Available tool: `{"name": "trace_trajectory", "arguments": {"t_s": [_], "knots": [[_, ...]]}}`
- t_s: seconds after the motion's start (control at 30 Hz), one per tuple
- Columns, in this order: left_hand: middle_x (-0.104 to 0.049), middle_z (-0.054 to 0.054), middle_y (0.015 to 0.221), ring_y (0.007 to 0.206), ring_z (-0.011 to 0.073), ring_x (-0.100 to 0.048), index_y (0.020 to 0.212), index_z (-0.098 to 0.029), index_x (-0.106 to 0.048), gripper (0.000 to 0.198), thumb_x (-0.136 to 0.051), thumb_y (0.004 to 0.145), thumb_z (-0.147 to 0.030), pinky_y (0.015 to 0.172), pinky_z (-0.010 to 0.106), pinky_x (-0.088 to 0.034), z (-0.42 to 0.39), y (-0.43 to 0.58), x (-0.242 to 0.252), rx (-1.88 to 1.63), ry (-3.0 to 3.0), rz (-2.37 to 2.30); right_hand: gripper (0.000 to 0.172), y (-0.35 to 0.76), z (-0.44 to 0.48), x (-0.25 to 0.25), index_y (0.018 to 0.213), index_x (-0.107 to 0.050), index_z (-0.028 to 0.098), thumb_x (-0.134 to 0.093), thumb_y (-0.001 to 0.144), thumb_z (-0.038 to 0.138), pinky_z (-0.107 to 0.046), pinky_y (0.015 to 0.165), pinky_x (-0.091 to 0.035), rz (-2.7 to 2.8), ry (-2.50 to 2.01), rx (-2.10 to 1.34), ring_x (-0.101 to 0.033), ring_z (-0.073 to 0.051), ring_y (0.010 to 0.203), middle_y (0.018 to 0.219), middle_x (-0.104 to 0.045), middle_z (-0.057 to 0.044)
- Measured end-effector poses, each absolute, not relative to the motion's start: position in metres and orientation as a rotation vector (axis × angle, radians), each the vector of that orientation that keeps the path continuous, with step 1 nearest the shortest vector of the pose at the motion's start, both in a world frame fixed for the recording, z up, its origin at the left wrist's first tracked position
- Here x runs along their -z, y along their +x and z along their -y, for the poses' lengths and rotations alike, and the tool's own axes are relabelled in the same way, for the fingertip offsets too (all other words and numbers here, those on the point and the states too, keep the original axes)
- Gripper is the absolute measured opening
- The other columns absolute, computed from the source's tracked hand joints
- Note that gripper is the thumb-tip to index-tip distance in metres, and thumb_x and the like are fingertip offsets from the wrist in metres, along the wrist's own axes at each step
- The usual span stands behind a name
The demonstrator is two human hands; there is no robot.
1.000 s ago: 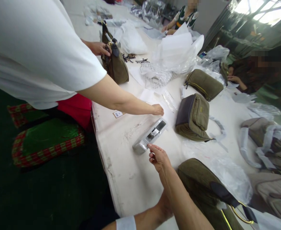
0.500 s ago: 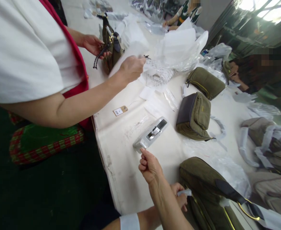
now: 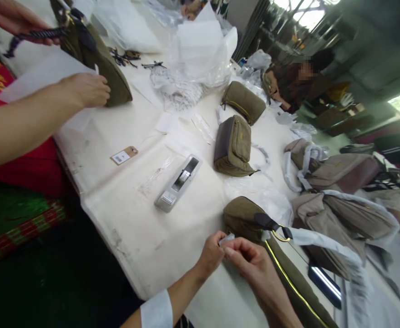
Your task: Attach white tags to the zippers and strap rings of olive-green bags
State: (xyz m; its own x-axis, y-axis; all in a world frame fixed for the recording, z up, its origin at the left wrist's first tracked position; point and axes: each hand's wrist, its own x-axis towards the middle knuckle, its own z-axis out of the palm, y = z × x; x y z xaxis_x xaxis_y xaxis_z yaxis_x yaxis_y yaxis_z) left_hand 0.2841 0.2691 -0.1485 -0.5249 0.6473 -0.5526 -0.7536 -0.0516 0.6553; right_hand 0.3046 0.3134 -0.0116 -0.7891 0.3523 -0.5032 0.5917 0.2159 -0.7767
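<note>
My left hand [image 3: 211, 253], with a white band [image 3: 157, 310] round its forearm, pinches a small piece of white wrapping [image 3: 227, 238] beside an olive handbag. My right hand [image 3: 254, 266] is closed in a pinch, its thumb and forefinger meeting my left fingertips at that wrapping. Whatever the right fingers hold is too small to make out. The olive handbag [image 3: 242, 214] lies just right of both hands, with a yellow zip, a gold ring and a wrapped strap [image 3: 326, 241]. A grey tape dispenser [image 3: 166, 199] lies on the table beyond my hands.
At left, a co-worker's hand [image 3: 87, 89] works at another olive bag [image 3: 99, 64]. A paper tag [image 3: 124, 155] lies on the white table [image 3: 118, 205]. More olive bags [image 3: 242, 98] and taupe bags [image 3: 326, 214] stand right. Another person [image 3: 286, 86] sits beyond.
My right hand has left the tape dispenser's end and come back to my left hand at the wrapping. The view has swung right, and the co-worker's near hand now rests by their bag.
</note>
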Motion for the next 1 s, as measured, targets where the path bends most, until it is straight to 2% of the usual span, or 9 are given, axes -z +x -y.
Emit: {"name": "trace_trajectory", "arguments": {"t_s": [0.07, 0.2, 0.37, 0.57, 0.67, 0.77, 0.87, 0.93, 1.0], "knots": [[-0.049, -0.006, 0.052, 0.048, 0.0098, -0.048, 0.067, -0.018, -0.051, 0.015, -0.057, 0.072, -0.03, 0.049, 0.022, -0.037, -0.268, 0.283, 0.151, -1.799, -0.021, -1.233, 0.027, 0.323, -0.34, 0.006, 0.069, -0.061, 0.015, -0.058, 0.076, 0.041, -0.021, 0.051, -0.031, -2.38, 0.917, 1.41, -0.04, -0.01, 0.055, 0.059, -0.05, 0.002], [-0.049, -0.007, 0.05, 0.044, 0.0095, -0.046, 0.069, -0.018, -0.05, 0.018, -0.051, 0.075, -0.035, 0.047, 0.022, -0.037, -0.269, 0.285, 0.155, -1.82, 0.087, -1.324, 0.025, 0.332, -0.356, 0.029, 0.066, -0.063, 0.017, -0.052, 0.078, 0.036, -0.023, 0.051, -0.031, -2.562, 0.885, 1.108, -0.044, -0.012, 0.055, 0.058, -0.053, 0.002], [-0.051, -0.006, 0.053, 0.045, 0.0097, -0.049, 0.07, -0.018, -0.052, 0.016, -0.051, 0.076, -0.032, 0.046, 0.02, -0.037, -0.267, 0.285, 0.153, -1.8, 0.145, -1.444, 0.024, 0.318, -0.356, 0.057, 0.064, -0.063, 0.02, -0.048, 0.081, 0.029, -0.024, 0.059, -0.038, -2.665, 0.751, 0.921, -0.055, -0.016, 0.061, 0.063, -0.062, -0.001], [-0.054, -0.004, 0.056, 0.048, 0.0107, -0.052, 0.076, -0.017, -0.056, 0.015, -0.047, 0.079, -0.029, 0.048, 0.021, -0.038, -0.263, 0.283, 0.154, -1.774, 0.172, -1.512, 0.021, 0.315, -0.363, 0.074, 0.074, -0.063, 0.021, -0.047, 0.085, 0.029, -0.024, 0.062, -0.04, -2.744, 0.647, 0.774, -0.06, -0.018, 0.068, 0.072, -0.065, -0.002], [-0.054, -0.004, 0.054, 0.048, 0.0108, -0.052, 0.075, -0.017, -0.057, 0.013, -0.047, 0.078, -0.025, 0.049, 0.021, -0.038, -0.262, 0.282, 0.154, -1.765, 0.175, -1.515, 0.023, 0.315, -0.365, 0.081, 0.097, -0.063, 0.02, -0.046, 0.086, 0.029, -0.025, 0.062, -0.041, -2.796, 0.647, 0.715, -0.059, -0.018, 0.066, 0.073, -0.065, -0.003], [-0.055, -0.004, 0.054, 0.047, 0.0111, -0.052, 0.075, -0.017, -0.056, 0.013, -0.046, 0.078, -0.024, 0.048, 0.021, -0.038, -0.261, 0.282, 0.154, -1.767, 0.158, -1.503, 0.036, 0.315, -0.367, 0.086, 0.119, -0.052, 0.017, -0.046, 0.086, 0.029, -0.025, 0.057, -0.04, -2.806, 0.652, 0.593, -0.058, -0.018, 0.061, 0.072, -0.063, -0.003], [-0.056, -0.003, 0.059, 0.049, 0.0115, -0.055, 0.076, -0.017, -0.056, 0.012, -0.047, 0.077, -0.025, 0.048, 0.021, -0.04, -0.263, 0.282, 0.155, -1.782, 0.125, -1.484, 0.026, 0.315, -0.368, 0.085, 0.105, -0.059, 0.019, -0.04, 0.088, 0.024, -0.024, 0.06, -0.041, -2.827, 0.45, 0.497, -0.061, -0.018, 0.071, 0.082, -0.063, -0.006], [-0.057, -0.002, 0.062, 0.05, 0.0114, -0.056, 0.077, -0.017, -0.056, 0.011, -0.048, 0.077, -0.025, 0.049, 0.021, -0.041, -0.264, 0.283, 0.157, -1.8, 0.097, -1.478, 0.026, 0.313, -0.37, 0.081, 0.096, -0.063, 0.022, -0.038, 0.089, 0.022, -0.022, 0.057, -0.04, -2.794, 0.318, 0.399, -0.061, -0.017, 0.072, 0.084, -0.061, -0.005], [-0.057, -0.003, 0.062, 0.051, 0.0115, -0.056, 0.088, -0.016, -0.055, 0.015, -0.048, 0.076, -0.023, 0.05, 0.022, -0.042, -0.265, 0.283, 0.158, -1.818, 0.063, -1.477, 0.026, 0.308, -0.372, 0.074, 0.095, -0.064, 0.024, -0.039, 0.088, 0.02, -0.021, 0.054, -0.037, -2.733, 0.241, 0.304, -0.06, -0.015, 0.068, 0.082, -0.06, -0.004]]}}
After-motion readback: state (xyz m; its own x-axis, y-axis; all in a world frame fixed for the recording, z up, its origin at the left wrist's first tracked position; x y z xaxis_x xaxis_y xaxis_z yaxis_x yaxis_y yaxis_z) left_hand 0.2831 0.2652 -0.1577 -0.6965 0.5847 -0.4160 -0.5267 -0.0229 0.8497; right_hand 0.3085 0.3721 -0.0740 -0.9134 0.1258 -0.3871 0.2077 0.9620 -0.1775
